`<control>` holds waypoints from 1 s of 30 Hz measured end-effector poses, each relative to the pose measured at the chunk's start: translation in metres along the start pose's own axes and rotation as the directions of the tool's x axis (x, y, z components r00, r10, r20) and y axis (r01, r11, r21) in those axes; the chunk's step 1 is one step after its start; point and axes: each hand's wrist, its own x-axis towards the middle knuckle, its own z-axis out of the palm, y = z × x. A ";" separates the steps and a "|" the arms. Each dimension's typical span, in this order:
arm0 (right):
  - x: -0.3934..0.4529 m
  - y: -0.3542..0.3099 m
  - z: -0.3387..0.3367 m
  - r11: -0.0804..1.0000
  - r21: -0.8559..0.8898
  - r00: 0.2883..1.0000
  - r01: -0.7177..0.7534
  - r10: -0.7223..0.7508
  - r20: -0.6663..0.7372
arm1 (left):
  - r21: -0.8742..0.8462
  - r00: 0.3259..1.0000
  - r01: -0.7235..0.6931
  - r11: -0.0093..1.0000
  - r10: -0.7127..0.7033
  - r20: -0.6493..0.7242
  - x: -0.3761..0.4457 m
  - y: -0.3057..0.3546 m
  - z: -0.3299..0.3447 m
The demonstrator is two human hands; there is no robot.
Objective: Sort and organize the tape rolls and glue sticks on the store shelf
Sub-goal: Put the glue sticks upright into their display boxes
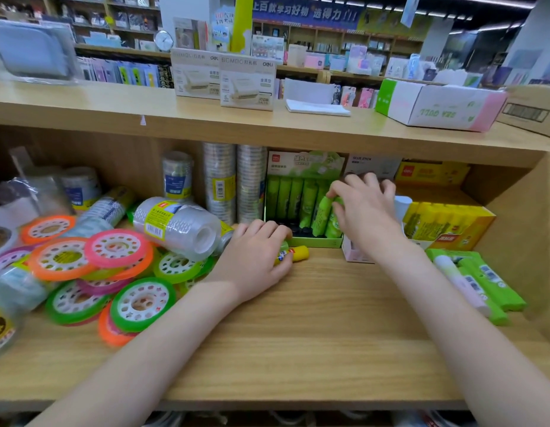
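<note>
My left hand (258,257) grips a yellow glue stick (298,253) lying on the wooden shelf (298,334), just in front of the green display box (317,241). My right hand (364,208) reaches into that box and pinches a green glue stick (321,215) that leans among the others standing there. Colourful tape rolls (92,266) lie piled at the left. Wrapped packs of clear tape (178,226) lie and stand behind them. More green glue sticks (486,285) lie loose at the right.
A yellow box of glue sticks (446,223) stands at the right behind a small white-pink box (350,252). Tall stacks of clear tape (233,180) stand at the back. The upper shelf carries hole-punch boxes (246,84) and an open carton (437,103).
</note>
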 end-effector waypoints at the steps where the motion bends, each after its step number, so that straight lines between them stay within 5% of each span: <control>1: 0.001 0.000 -0.002 1.000 0.005 1.000 -0.002 0.002 0.017 | -0.009 1.000 0.004 1.000 -0.004 0.007 -0.001 0.000 0.000; 5: -0.007 0.002 0.003 1.000 0.010 0.995 0.030 -0.028 -0.093 | -0.121 0.998 0.058 0.991 -0.060 -0.012 -0.003 -0.001 -0.009; 8: -0.023 -0.002 0.009 0.946 0.245 0.948 0.210 -0.136 -0.286 | -0.054 0.982 0.015 0.998 -0.025 -0.187 -0.010 -0.006 -0.015; 11: -0.034 -0.015 0.012 0.829 0.464 0.947 0.312 -0.309 -0.084 | 0.086 0.979 0.032 0.996 -0.014 -0.204 -0.020 -0.010 -0.017; 15: -0.036 -0.026 0.024 0.806 0.558 0.916 0.196 -0.354 0.190 | 0.186 0.988 0.018 0.982 0.011 -0.155 -0.025 -0.011 -0.012; 22: -0.050 0.003 0.016 0.860 0.475 0.949 0.186 -0.282 0.140 | 0.109 0.988 -0.031 0.994 0.048 -0.150 -0.023 -0.014 -0.004; 30: -0.044 0.001 0.020 0.841 0.540 0.948 0.040 -0.203 0.245 | -0.014 0.974 -0.177 0.984 0.173 -0.147 -0.018 -0.007 0.004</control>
